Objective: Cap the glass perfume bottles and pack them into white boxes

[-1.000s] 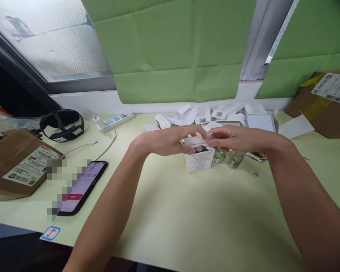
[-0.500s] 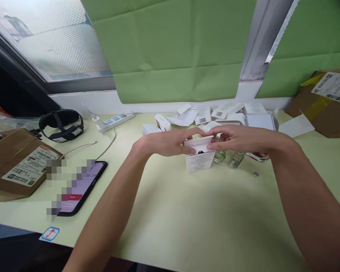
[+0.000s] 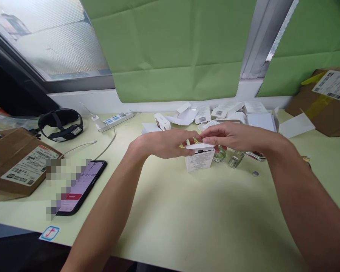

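Note:
A small white printed box (image 3: 200, 162) stands upright on the table, its top flap (image 3: 200, 146) folded partway over the opening. Something dark shows in the narrow gap under the flap. My left hand (image 3: 172, 143) is closed around the box's upper left side, thumb near the top edge. From the other side my right hand (image 3: 229, 136) pinches at the flap and upper right edge; its far fingers are partly hidden. Just right of the box are a round green glass bottle (image 3: 219, 155) and a small clear glass bottle (image 3: 236, 159).
Flattened white cartons (image 3: 226, 109) pile up along the wall. A small round disc (image 3: 255, 173) lies at the right. To the left are a phone (image 3: 79, 189), a power strip (image 3: 117, 121), a black head strap (image 3: 61, 124) and a brown parcel (image 3: 19, 162). Another cardboard box (image 3: 325, 109) stands far right.
The box's top flap has tipped down from nearly upright toward the opening. My right thumb has shifted up and left onto the flap. My left hand has barely moved.

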The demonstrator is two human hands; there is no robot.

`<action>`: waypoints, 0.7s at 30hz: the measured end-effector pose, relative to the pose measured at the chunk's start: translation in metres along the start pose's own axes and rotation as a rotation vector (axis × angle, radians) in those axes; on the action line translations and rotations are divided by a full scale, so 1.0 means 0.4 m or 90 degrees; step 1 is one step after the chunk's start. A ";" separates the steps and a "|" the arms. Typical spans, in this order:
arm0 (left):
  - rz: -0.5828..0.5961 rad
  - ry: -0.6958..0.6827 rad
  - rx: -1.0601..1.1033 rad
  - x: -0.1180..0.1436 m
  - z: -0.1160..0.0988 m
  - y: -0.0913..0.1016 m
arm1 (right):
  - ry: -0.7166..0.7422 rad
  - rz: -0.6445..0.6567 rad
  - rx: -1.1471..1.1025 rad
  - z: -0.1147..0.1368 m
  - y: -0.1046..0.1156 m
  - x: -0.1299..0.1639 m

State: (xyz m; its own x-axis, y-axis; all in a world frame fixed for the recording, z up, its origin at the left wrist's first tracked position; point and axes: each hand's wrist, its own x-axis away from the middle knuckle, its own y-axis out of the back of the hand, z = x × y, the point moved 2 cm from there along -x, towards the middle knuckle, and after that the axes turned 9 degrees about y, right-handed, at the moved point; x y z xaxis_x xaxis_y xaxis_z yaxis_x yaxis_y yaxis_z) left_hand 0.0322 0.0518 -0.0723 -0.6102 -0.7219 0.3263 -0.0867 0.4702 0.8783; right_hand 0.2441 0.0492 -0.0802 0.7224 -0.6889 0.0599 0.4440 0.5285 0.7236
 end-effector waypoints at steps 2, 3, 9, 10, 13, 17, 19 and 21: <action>0.005 -0.006 -0.005 0.006 -0.003 0.005 | 0.002 0.004 0.007 0.000 -0.001 -0.001; 0.009 -0.006 -0.004 0.009 -0.004 0.008 | 0.002 0.005 0.009 0.000 -0.001 -0.001; 0.030 -0.006 0.008 0.013 -0.009 0.016 | 0.001 0.004 0.014 0.001 -0.002 -0.003; 0.030 -0.005 0.009 0.012 -0.009 0.015 | 0.004 0.009 0.009 0.002 -0.001 -0.002; 0.028 -0.013 0.016 0.011 -0.009 0.015 | 0.000 0.022 -0.002 0.002 0.001 0.002; 0.032 -0.012 0.028 0.009 -0.008 0.015 | -0.004 0.026 0.007 -0.003 0.000 0.003; 0.034 0.001 0.026 0.009 -0.006 0.014 | -0.001 0.025 0.014 -0.005 -0.003 0.002; 0.033 0.014 0.016 0.009 -0.005 0.013 | -0.001 0.022 0.018 -0.007 -0.005 0.000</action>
State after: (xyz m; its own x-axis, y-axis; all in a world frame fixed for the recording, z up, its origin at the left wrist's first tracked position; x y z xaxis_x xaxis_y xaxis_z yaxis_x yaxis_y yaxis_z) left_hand 0.0312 0.0507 -0.0657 -0.5969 -0.7073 0.3787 -0.0752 0.5193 0.8513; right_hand 0.2447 0.0495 -0.0834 0.7364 -0.6710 0.0866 0.4029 0.5377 0.7407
